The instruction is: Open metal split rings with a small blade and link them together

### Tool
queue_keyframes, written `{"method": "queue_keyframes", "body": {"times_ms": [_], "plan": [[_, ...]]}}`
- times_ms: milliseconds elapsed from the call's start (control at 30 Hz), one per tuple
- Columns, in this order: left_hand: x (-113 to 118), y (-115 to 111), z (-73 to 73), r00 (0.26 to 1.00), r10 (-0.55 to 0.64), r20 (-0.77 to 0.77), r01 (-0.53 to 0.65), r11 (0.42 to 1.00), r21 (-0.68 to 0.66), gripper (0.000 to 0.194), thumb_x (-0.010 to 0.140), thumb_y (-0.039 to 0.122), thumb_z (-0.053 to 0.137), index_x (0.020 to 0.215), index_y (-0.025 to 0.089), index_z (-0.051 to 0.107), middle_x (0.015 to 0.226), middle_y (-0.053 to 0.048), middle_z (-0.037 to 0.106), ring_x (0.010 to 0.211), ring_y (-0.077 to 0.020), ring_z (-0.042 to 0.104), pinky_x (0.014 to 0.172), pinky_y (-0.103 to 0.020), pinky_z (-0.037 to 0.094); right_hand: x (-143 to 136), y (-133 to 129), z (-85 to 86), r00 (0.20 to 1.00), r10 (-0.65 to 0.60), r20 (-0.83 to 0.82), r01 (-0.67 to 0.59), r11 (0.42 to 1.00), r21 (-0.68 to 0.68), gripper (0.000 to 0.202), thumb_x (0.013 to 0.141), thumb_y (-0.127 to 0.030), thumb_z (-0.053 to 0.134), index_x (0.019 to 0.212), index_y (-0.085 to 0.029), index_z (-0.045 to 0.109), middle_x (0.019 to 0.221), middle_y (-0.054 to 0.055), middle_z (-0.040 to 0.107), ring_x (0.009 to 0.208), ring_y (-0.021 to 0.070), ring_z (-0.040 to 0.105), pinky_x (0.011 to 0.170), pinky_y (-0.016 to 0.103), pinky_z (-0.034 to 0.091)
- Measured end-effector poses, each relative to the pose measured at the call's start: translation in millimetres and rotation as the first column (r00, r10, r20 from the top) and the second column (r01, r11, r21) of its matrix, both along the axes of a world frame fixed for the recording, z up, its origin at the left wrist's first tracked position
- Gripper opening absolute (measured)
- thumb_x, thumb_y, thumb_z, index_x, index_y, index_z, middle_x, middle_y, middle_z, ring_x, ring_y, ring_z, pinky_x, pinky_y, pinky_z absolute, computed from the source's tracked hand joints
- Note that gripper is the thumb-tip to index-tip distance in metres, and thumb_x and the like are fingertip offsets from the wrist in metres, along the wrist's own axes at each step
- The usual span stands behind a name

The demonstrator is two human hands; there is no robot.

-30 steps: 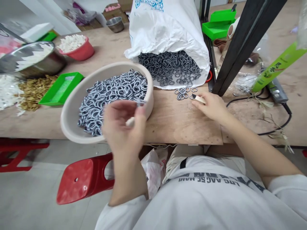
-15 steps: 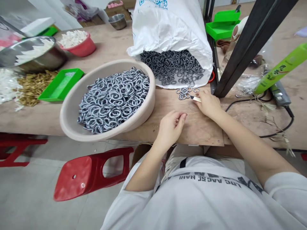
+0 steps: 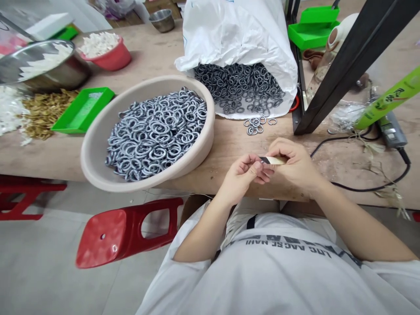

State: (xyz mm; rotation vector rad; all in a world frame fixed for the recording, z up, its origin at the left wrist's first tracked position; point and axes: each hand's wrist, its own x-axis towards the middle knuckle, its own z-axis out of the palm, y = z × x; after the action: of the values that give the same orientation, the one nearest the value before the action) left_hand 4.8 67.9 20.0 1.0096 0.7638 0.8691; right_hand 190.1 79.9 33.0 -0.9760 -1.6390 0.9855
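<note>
My right hand (image 3: 290, 162) is closed around a short, flat, cream-coloured tool with a dark end (image 3: 275, 161); its exact kind is hard to make out. The dark end meets the fingertips of my left hand (image 3: 244, 175), whose thumb and fingers are pinched together. Whatever lies in that pinch is too small and covered to name. Just beyond both hands, a small heap of grey rings (image 3: 255, 125) rests on the wooden table (image 3: 226, 153). A white sack (image 3: 236, 39) lies with its mouth towards me, full of similar dark rings. On the left a beige basin (image 3: 86, 153) holds many shinier grey rings.
A black metal post (image 3: 341, 74) rises at the right, near a green tube (image 3: 390, 98) and a black cable (image 3: 367, 189). Left of the basin are a green tray (image 3: 74, 118), a steel bowl (image 3: 59, 72) and a red bowl (image 3: 111, 57). A red stool (image 3: 101, 238) stands below.
My right hand has drawn back from the small ring heap towards my body, bringing the tool to my left hand. My left hand has shifted slightly right, and the two hands now meet.
</note>
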Motion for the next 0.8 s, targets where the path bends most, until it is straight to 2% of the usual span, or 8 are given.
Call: {"method": "queue_keyframes", "body": {"times_ms": [167, 267, 333, 400, 500, 600, 667, 800], "plan": [[1, -11, 1.4, 0.998, 0.064, 0.017, -0.065, 0.993, 0.094, 0.018, 0.086, 0.033, 0.071, 0.092, 0.016, 0.066, 0.083, -0.003, 0.072, 0.077, -0.0124, 0.07, 0.076, -0.024, 0.056, -3, -14, -2.7, 0.97, -0.038, -0.242, -0.039, 0.951, -0.306, 0.023, 0.076, -0.036, 0.081, 0.088, -0.021, 0.07, 0.079, -0.001, 0.066, 0.071, 0.0134, 0.059, 0.067, 0.027, 0.046], [1, -16, 2.7, 0.997, 0.071, -0.026, -0.066, 0.987, 0.146, 0.019, 0.088, 0.034, 0.069, 0.095, 0.016, 0.071, 0.086, -0.005, 0.074, 0.077, -0.0132, 0.069, 0.08, -0.027, 0.056, -6, -17, -3.4, 0.962, -0.041, -0.271, -0.06, 0.933, -0.354, 0.024, 0.076, -0.039, 0.081, 0.081, -0.019, 0.068, 0.074, -0.001, 0.066, 0.066, 0.0123, 0.058, 0.063, 0.026, 0.045], [1, -19, 2.7, 0.995, 0.084, -0.054, -0.073, 0.981, 0.181, 0.02, 0.087, 0.034, 0.07, 0.095, 0.016, 0.073, 0.09, -0.006, 0.075, 0.082, -0.0152, 0.069, 0.082, -0.029, 0.056, -7, -17, -3.0, 0.965, -0.044, -0.259, -0.051, 0.935, -0.35, 0.026, 0.082, -0.042, 0.075, 0.078, -0.018, 0.067, 0.07, -0.001, 0.065, 0.061, 0.0116, 0.055, 0.059, 0.026, 0.043], [2, -20, 1.5, 0.993, 0.1, -0.067, -0.085, 0.976, 0.201, 0.02, 0.086, 0.034, 0.071, 0.092, 0.016, 0.073, 0.093, -0.008, 0.075, 0.088, -0.0172, 0.069, 0.083, -0.029, 0.055, -5, -18, -1.3, 0.976, -0.094, -0.197, 0.029, 0.95, -0.311, 0.027, 0.089, -0.045, 0.067, 0.08, -0.019, 0.065, 0.068, -0.001, 0.063, 0.059, 0.0116, 0.053, 0.058, 0.026, 0.041], [2, -20, -1.0, 0.984, 0.159, -0.075, -0.139, 0.966, 0.22, 0.02, 0.085, 0.035, 0.072, 0.091, 0.016, 0.074, 0.09, -0.007, 0.076, 0.085, -0.0168, 0.069, 0.081, -0.028, 0.055, -1, -25, 4.2, 0.987, -0.155, 0.047, 0.158, 0.984, -0.085, 0.027, 0.09, -0.044, 0.065, 0.081, -0.019, 0.063, 0.071, 0.0, 0.06, 0.066, 0.0128, 0.053, 0.062, 0.027, 0.038], [2, -20, -1.3, 0.971, 0.225, -0.082, -0.196, 0.944, 0.265, 0.02, 0.083, 0.036, 0.074, 0.089, 0.017, 0.074, 0.089, -0.006, 0.076, 0.082, -0.0162, 0.069, 0.081, -0.029, 0.054, 1, -38, 9.3, 0.947, -0.102, 0.304, 0.07, 0.991, 0.116, 0.033, 0.094, -0.042, 0.059, 0.071, -0.018, 0.056, 0.065, -0.001, 0.051, 0.063, 0.0119, 0.047, 0.06, 0.028, 0.032], [3, -20, 0.2, 0.966, 0.246, -0.085, -0.212, 0.933, 0.289, 0.02, 0.082, 0.037, 0.075, 0.087, 0.017, 0.075, 0.093, -0.007, 0.077, 0.088, -0.0179, 0.069, 0.084, -0.031, 0.054, 1, -44, 10.2, 0.92, -0.08, 0.384, 0.027, 0.99, 0.141, 0.037, 0.097, -0.04, 0.054, 0.067, -0.019, 0.05, 0.063, -0.002, 0.045, 0.06, 0.0116, 0.043, 0.059, 0.029, 0.029], [3, -21, 2.6, 0.96, 0.26, -0.108, -0.215, 0.925, 0.315, 0.018, 0.082, 0.036, 0.075, 0.085, 0.019, 0.075, 0.095, -0.007, 0.077, 0.09, -0.0191, 0.069, 0.088, -0.033, 0.054, 1, -47, 7.5, 0.897, -0.078, 0.435, 0.024, 0.992, 0.127, 0.039, 0.098, -0.042, 0.052, 0.066, -0.02, 0.045, 0.063, -0.001, 0.045, 0.06, 0.0124, 0.042, 0.059, 0.029, 0.028]]}}
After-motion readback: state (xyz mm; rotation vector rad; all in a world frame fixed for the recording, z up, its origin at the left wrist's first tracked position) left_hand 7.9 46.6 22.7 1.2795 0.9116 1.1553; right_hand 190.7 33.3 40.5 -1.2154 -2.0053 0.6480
